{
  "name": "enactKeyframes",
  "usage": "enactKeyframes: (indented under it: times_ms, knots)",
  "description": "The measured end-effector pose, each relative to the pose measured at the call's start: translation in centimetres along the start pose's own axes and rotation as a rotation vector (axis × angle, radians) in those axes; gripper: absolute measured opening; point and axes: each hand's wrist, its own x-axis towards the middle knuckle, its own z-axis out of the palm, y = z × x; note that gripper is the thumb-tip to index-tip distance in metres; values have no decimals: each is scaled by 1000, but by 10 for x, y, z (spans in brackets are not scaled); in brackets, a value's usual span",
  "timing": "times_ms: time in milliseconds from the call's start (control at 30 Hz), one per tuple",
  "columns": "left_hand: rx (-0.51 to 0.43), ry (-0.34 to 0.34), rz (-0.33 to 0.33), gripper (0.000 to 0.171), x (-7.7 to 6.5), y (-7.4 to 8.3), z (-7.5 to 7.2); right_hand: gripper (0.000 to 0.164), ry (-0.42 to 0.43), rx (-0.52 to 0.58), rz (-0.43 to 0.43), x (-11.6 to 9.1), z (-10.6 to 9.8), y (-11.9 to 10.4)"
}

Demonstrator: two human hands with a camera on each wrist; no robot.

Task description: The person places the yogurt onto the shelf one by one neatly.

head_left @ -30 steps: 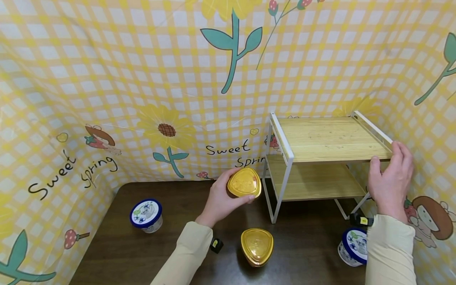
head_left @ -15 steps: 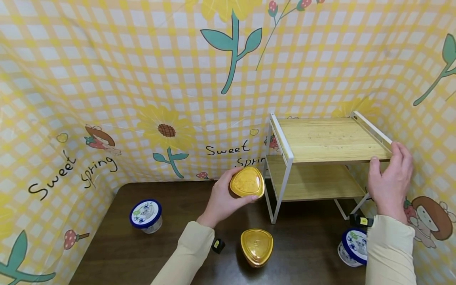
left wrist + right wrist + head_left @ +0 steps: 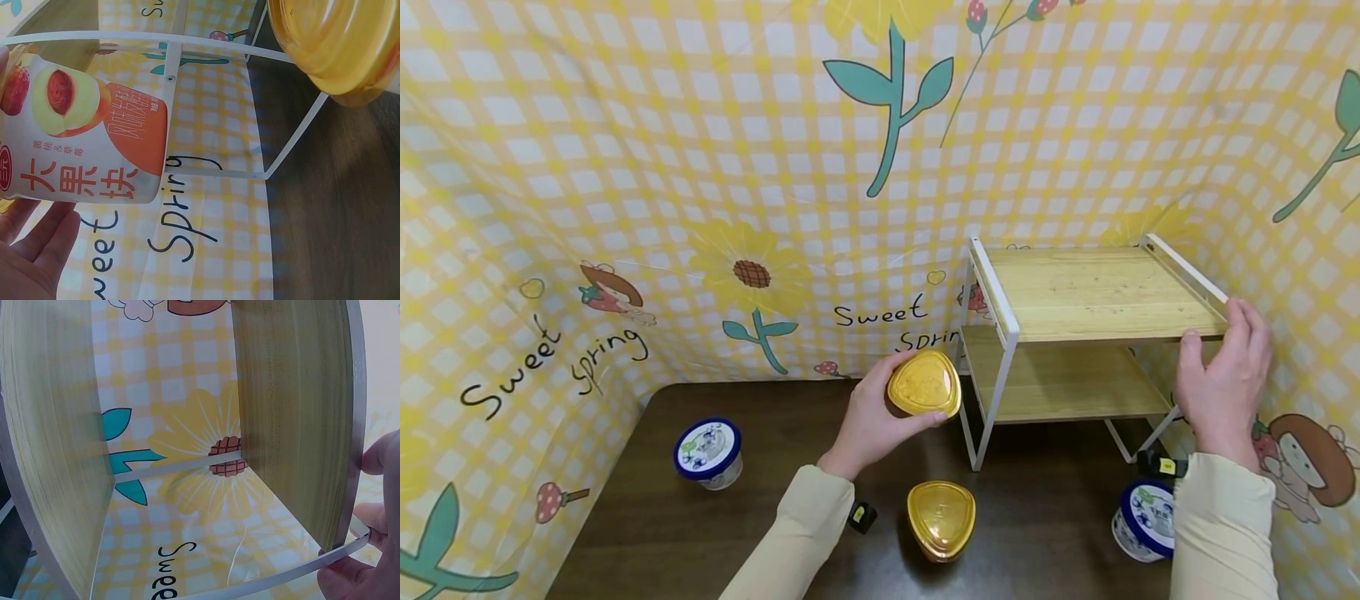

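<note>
My left hand (image 3: pixel 872 425) holds a yogurt cup (image 3: pixel 924 385) with a rounded three-cornered golden lid, raised beside the left legs of a two-tier shelf (image 3: pixel 1097 292). In the left wrist view, the cup's side (image 3: pixel 87 131) shows a peach and a strawberry on a white and orange label. At the shelf's front right corner, my right hand (image 3: pixel 1225 387) grips the top board and its white frame, thumb and fingers on either side, as the right wrist view shows. A second golden-lidded cup (image 3: pixel 942 518) stands on the dark table, nearer to me.
One blue-lidded tub (image 3: pixel 707 454) stands on the table's left part. Another blue-lidded tub (image 3: pixel 1142 521) is at the right, partly behind my right sleeve. Checked yellow cloth (image 3: pixel 700 167) hangs behind and at both sides. The shelf has white metal legs (image 3: pixel 988 417).
My left hand has shifted slightly to the right with the yogurt cup, closer to the shelf's left legs. The right hand stays at the shelf corner.
</note>
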Motion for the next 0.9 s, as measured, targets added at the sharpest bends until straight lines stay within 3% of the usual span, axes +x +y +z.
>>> enactKeyframes:
  times_ms: [900]
  knots:
    - [-51,-32,59,86,-1,9,4,63,3,-4,5,0,1,1]
